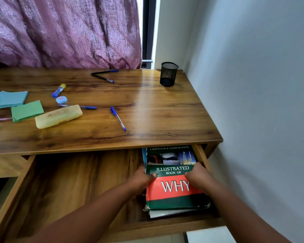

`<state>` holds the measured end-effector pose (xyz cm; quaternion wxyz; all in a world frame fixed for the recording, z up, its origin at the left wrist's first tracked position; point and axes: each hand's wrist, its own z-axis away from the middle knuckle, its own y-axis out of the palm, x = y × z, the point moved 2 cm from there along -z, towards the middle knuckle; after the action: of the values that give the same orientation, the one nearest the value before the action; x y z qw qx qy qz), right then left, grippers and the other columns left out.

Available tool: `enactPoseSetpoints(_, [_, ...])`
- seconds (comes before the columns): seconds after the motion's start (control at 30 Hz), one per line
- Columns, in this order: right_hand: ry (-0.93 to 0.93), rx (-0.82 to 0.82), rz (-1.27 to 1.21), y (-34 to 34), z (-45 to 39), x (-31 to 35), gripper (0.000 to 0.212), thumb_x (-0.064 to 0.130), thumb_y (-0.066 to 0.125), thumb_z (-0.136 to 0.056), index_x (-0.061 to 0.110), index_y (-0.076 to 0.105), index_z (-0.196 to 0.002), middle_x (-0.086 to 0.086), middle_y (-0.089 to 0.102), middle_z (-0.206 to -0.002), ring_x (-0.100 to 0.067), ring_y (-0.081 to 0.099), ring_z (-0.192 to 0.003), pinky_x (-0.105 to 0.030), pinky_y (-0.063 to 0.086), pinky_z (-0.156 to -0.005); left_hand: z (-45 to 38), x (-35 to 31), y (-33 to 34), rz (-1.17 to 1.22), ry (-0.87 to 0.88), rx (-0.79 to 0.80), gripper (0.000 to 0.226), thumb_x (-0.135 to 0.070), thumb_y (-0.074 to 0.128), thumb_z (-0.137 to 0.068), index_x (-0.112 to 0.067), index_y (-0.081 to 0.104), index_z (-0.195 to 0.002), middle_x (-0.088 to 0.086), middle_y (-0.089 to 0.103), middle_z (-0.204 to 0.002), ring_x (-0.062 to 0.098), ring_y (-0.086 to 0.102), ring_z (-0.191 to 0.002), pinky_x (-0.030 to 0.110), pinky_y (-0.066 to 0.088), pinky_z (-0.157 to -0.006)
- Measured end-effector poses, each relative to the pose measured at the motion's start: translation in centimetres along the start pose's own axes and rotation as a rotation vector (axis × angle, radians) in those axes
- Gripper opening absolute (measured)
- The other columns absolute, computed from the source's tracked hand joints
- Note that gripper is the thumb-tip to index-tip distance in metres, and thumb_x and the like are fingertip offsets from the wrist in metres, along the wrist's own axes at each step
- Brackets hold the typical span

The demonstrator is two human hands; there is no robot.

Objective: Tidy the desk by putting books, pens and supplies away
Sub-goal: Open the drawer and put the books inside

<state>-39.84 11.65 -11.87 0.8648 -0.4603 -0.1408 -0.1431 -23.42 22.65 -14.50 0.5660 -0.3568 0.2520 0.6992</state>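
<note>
Book [172, 172] lying in open drawer [77, 181], lower right of frame. Gripped along both side edges by left hand [140, 181] and right hand [198, 178], fingers curled.

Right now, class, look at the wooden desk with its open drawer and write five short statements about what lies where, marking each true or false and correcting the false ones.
1. Both the left hand and the right hand hold the green and red hardcover book. True.
2. The book lies on the desktop. False: it lies in the open wooden drawer, at its right end.
3. The black mesh pen cup holds several pens. False: no pen shows in it; pens lie loose on the wooden desk.
4. The yellow plastic pencil case lies beside the green sticky-note pad. True.
5. The blue and yellow glue stick stands upright. False: it lies on its side.
</note>
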Motion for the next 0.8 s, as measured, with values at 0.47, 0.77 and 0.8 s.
enactPoseSetpoints(0.47, [-0.387,-0.265,0.511,1.2,3.8,-1.3,0.033,0.037,0.056,-0.091,0.020,0.052,-0.119,-0.003,0.043,-0.127,-0.018,0.056,-0.095,-0.030,0.048,-0.078,1.2,0.5,-0.8,-1.004,0.046,-0.119,0.048,-0.052,0.050,-0.091,-0.029,0.049,-0.133,0.010,0.036,-0.144,0.027,0.050,-0.121,0.037,0.044,-0.100])
enactPoseSetpoints(0.77, [-0.648,-0.156,0.366,4.7,8.8,-4.7,0.086,0.071,0.000,-0.081,0.025,0.033,-0.146,0.006,0.030,-0.154,-0.015,0.021,-0.144,-0.030,0.011,-0.116,11.2,5.7,-4.3,-1.249,0.122,-0.144,0.126,-0.088,-0.024,-0.044,-0.028,-0.003,-0.153,0.001,-0.010,-0.161,0.022,-0.014,-0.147,0.041,-0.008,-0.118])
enactPoseSetpoints(0.8, [-0.674,-0.191,0.347,4.9,8.8,-4.7,0.090,0.073,-0.002,-0.081,0.023,0.032,-0.147,0.007,0.028,-0.154,-0.014,0.019,-0.144,-0.030,0.010,-0.114,11.7,6.3,-5.1,-1.234,0.129,-0.180,0.125,-0.090,-0.025,-0.044,-0.029,-0.008,-0.152,0.000,-0.018,-0.159,0.022,-0.022,-0.145,0.040,-0.013,-0.117])
